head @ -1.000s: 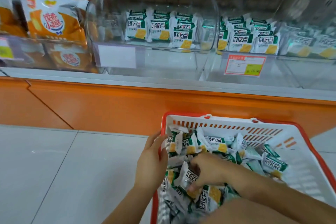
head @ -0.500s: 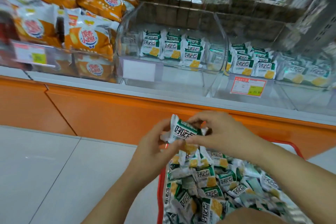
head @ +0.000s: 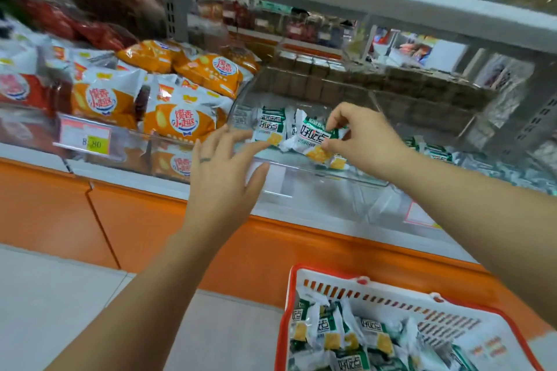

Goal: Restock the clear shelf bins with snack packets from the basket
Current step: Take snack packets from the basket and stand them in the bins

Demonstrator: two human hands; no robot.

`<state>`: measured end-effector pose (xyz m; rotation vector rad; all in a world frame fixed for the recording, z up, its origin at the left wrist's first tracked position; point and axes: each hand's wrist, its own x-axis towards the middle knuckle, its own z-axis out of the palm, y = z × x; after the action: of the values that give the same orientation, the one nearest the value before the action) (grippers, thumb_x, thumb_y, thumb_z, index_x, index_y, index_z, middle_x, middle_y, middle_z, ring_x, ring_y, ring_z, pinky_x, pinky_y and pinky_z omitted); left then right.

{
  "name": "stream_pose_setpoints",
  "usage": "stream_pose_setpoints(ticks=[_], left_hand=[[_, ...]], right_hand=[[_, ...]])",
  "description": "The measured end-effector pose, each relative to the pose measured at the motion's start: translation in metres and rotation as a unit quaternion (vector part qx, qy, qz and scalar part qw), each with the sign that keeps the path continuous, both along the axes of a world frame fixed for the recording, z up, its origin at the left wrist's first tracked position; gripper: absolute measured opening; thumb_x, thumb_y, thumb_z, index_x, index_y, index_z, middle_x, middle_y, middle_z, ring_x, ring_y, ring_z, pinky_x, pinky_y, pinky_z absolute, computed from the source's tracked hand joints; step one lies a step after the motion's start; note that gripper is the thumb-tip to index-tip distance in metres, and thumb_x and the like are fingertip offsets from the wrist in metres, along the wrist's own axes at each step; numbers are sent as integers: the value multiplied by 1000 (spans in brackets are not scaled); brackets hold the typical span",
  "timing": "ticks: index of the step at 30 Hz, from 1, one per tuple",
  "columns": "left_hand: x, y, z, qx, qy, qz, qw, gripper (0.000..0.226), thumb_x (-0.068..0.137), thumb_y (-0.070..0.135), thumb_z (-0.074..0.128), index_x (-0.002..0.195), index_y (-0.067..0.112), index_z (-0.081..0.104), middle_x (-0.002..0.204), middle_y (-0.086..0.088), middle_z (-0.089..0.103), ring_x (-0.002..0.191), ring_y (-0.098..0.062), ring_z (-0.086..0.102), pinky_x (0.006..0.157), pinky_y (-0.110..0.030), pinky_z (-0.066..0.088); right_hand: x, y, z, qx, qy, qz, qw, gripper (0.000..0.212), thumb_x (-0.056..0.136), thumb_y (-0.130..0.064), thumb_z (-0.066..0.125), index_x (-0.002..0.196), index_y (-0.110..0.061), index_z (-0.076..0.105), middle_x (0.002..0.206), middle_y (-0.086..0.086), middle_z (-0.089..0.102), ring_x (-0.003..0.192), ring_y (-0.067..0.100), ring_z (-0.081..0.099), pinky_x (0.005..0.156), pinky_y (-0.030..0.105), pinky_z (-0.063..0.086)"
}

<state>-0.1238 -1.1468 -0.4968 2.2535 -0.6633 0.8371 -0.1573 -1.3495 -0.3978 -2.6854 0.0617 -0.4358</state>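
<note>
Shelf bin (head: pixel 361 180), one packet (head: pixel 313 141) in fingers (head: pixel 337 114)

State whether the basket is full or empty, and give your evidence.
Partly full. Green-and-white snack packets lie heaped inside the basket, yet its slotted white far wall shows bare above them.

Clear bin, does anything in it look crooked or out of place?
Only the packet pinched by the right hand: it is held tilted just above the front rim of the clear bin, not yet set down. Nothing looks spilled or torn.
</note>
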Motion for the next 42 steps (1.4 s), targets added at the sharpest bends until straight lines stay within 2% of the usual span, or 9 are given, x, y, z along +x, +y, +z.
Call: stream_pose_setpoints(ticks=[4, 11, 17, 20, 27, 31, 35, 38, 42], left_hand=[[16, -4, -20, 31, -89, 15, 995, 29, 90, 37, 48, 104, 24, 70, 106, -1, 64, 131, -31, 36, 112, -56, 13], [27, -10, -35, -25, -149, 7, 989, 17, 93, 34, 51, 107, 31, 60, 100, 1, 60, 133, -28, 34, 113, -56, 12], [33, -10, -41, -23, -151, 3, 988, 17, 97, 39, 44, 109, 34, 55, 105, 8, 52, 137, -26, 31, 114, -56, 11], [34, -10, -42, -22, -148, 2, 989, 18, 97, 40, 43, 109, 34, 55, 106, 9, 49, 137, -26, 30, 114, -56, 11], [27, -8, -36, 2, -107, 0, 994, 22, 94, 35, 48, 110, 30, 62, 104, 2, 62, 137, -28, 31, 114, -58, 11], [10, -9, -32, -25, -85, -5, 996, 25, 93, 28, 50, 114, 26, 64, 119, -2, 59, 138, -27, 31, 115, -58, 10], [-28, -10, -45, -80, -107, -21, 991, 20, 90, 17, 52, 108, 24, 60, 117, -6, 60, 126, -27, 44, 113, -58, 19], [-56, -8, -75, -72, -30, -61, 995, 21, 89, 14, 50, 105, 22, 61, 110, -2, 60, 108, -20, 55, 107, -56, 30], [-90, -10, -129, -4, 197, -108, 974, 23, 92, 25, 49, 113, 28, 60, 114, 6, 56, 103, -17, 57, 88, -42, 47]], right_hand=[[49, -16, -30, -9, 46, -18, 999, 21, 78, -11, 75, 89, -16, 57, 96, 0, 57, 77, 15, 47, 63, 20, 28], [103, -26, -60, -13, 73, -37, 997, 23, 79, -13, 75, 82, -21, 54, 89, -3, 55, 65, 12, 48, 65, 23, 32], [114, -40, -63, -109, 76, -82, 988, 24, 79, -28, 75, 85, -31, 52, 112, 8, 62, 94, 27, 57, 77, 32, 45], [113, -39, -63, -127, 92, -73, 985, 19, 84, -24, 71, 98, -22, 57, 114, 5, 61, 97, 27, 55, 74, 31, 40], [100, -34, -55, -178, 114, -72, 975, 47, 84, -31, 70, 127, -22, 53, 133, 10, 39, 121, 32, 43, 96, 41, 43], [72, -20, -44, -145, 43, -34, 988, 39, 87, -27, 66, 124, -22, 57, 132, 6, 44, 123, 27, 40, 94, 40, 41], [14, 0, -41, -82, -166, 80, 979, 14, 87, -16, 62, 100, -16, 67, 97, -4, 54, 90, 14, 49, 79, 30, 44], [-43, 9, -62, -55, -242, 152, 957, 10, 86, -11, 57, 88, -9, 66, 84, -4, 57, 78, 6, 45, 73, 13, 36], [-96, -2, -136, -46, -113, 153, 981, 12, 88, -20, 56, 92, -15, 66, 84, -14, 51, 77, 0, 44, 70, 16, 41]])
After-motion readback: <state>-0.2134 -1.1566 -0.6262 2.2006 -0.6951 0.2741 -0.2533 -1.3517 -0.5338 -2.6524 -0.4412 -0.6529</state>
